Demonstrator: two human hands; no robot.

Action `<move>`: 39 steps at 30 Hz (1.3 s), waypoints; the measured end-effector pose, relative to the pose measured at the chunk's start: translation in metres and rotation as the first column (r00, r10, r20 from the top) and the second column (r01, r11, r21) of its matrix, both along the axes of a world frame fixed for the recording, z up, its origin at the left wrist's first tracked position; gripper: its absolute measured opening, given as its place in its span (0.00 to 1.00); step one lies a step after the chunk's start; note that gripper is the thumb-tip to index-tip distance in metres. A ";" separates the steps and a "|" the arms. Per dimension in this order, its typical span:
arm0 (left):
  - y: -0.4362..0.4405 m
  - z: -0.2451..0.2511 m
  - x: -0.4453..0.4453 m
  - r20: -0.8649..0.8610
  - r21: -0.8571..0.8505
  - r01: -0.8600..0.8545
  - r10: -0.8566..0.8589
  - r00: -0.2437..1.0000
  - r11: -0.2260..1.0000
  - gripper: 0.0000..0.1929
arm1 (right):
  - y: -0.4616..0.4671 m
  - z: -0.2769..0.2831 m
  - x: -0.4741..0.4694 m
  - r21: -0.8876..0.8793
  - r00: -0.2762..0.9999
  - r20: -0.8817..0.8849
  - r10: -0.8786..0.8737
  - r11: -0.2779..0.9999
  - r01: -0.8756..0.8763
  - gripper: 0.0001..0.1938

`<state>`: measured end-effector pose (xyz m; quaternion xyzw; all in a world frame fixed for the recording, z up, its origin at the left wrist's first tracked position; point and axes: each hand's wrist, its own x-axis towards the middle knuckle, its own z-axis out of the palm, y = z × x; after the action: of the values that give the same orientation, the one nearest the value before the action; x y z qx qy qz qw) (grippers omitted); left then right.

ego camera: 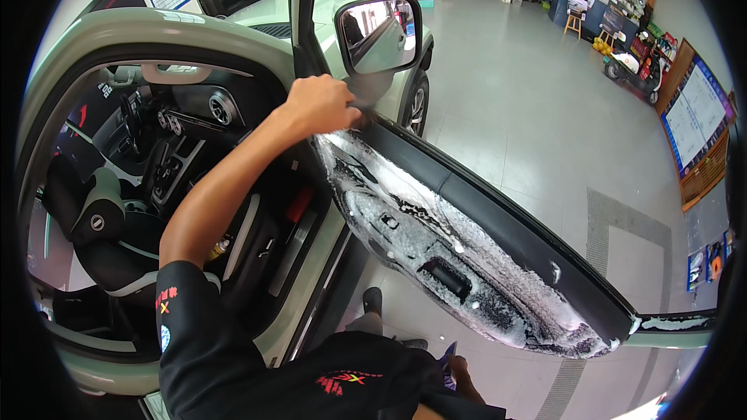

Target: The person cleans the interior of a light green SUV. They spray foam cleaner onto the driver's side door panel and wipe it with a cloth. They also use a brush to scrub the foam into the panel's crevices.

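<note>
My left hand (322, 104) is curled at the front upper corner of an open car door, by the base of the window frame. Its fingers close around a small dark object, blurred and mostly hidden. White foam (432, 210) covers much of the black inner door panel (496, 216), around the door handle recess (446, 280) and along the lower edge. The panel's upper strip is mostly bare of foam. Low in the view, my right hand (461, 374) hangs below the door, with its fingers around a purple cloth (448, 367), partly hidden by the sleeve.
The side mirror (380, 35) juts out just beyond my left hand. To the left are the pale green car's door frame (175, 26) and front seat (111, 227). A scooter (636, 67) and a board (697, 114) stand at the right. My shoe (372, 300) is beneath the door.
</note>
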<state>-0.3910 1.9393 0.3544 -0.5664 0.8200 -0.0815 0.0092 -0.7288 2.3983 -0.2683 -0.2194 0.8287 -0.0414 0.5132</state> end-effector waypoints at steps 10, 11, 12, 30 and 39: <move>0.073 -0.029 -0.043 -0.114 -0.082 0.290 -0.298 0.948 0.953 0.22 | 0.028 -0.048 -0.024 0.067 0.996 0.026 -0.084 0.994 0.082 0.31; 0.061 -0.029 -0.032 -0.109 -0.124 0.283 -0.296 0.949 0.951 0.22 | 0.027 -0.046 -0.027 0.094 0.997 -0.008 -0.073 0.993 0.074 0.33; 0.045 -0.026 -0.018 -0.094 -0.079 0.204 -0.211 0.973 0.976 0.21 | 0.025 -0.043 -0.028 0.065 0.995 -0.006 -0.104 0.992 0.104 0.33; 0.056 -0.044 -0.013 -0.190 -0.048 0.185 -0.191 0.963 0.982 0.23 | 0.016 -0.066 -0.029 0.051 0.980 0.030 -0.198 0.979 0.196 0.25; 0.029 -0.038 -0.004 -0.055 -0.098 0.068 -0.073 0.996 0.993 0.18 | 0.018 -0.046 -0.013 0.000 0.991 -0.062 -0.118 0.993 0.119 0.32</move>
<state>-0.3955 1.9684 0.3164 -0.5390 0.8346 -0.1046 -0.0451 -0.7413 2.4160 -0.3142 -0.1701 0.8558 -0.0637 0.4844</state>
